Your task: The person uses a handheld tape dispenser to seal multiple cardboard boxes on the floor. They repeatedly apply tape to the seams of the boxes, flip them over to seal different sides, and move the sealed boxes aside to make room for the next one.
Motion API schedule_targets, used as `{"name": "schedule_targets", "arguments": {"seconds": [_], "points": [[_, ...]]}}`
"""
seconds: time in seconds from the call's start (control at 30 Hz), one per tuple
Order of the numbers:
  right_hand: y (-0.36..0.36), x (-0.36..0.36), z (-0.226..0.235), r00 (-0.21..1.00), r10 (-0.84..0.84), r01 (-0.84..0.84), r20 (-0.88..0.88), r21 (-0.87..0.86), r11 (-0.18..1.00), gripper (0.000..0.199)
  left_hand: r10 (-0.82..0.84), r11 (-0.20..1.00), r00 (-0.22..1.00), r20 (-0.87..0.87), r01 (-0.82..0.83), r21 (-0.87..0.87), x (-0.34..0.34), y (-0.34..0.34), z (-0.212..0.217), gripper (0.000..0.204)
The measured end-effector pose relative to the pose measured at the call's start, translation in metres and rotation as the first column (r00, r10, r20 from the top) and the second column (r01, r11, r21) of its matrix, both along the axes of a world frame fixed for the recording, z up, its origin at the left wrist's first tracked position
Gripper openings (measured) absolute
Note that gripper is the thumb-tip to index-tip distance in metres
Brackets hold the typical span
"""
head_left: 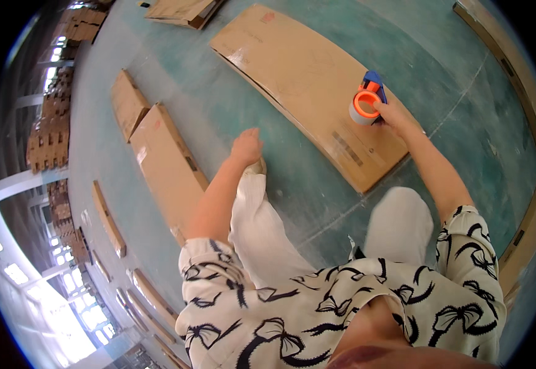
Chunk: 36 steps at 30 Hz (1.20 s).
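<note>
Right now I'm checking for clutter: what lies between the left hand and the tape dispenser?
In the head view, green floor comes first beside the left hand, then the carton's top, toward the tape dispenser.

We note: tape gun (371, 87) hides some fingers of the right hand (392, 116); left forearm (216, 194) covers part of a carton (164, 163); top edge cuts the upper carton (180, 10). Print (347, 148) we cannot read.
</note>
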State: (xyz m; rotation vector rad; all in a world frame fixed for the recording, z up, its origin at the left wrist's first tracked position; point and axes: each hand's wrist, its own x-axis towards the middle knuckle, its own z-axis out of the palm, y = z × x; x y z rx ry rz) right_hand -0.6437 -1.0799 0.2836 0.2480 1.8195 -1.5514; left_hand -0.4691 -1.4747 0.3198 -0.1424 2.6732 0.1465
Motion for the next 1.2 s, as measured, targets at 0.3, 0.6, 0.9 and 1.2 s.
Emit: {"name": "schedule_targets", "arguments": {"seconds": [0.3,0.6,0.9,1.2], "points": [[-0.114,-0.055,-0.044,0.938,-0.036,0.140,-0.344,0.280,0.950,0.037,-0.124,0.931,0.747,-0.653,0.315,0.183,-0.131,-0.076,-0.149,0.062],[-0.175,0.058,-0.033,0.501,0.565,0.251,-0.655,0.736,0.629,0.072,-0.464,0.714,0.737,-0.491,0.639,0.285,-0.204,-0.132,-0.189,0.051],[-0.203,0.097,-0.097,0.566,0.723,0.117,-0.397,0.906,0.406,0.072,-0.361,0.579,0.480,-0.800,0.788,0.211,-0.239,-0.138,-0.231,0.038],[-0.200,0.110,-0.115,0.540,0.772,0.151,-0.335,0.941,0.303,0.065,0.136,0.690,0.639,-0.757,0.487,0.535,-0.189,-0.110,-0.202,0.023]]}}
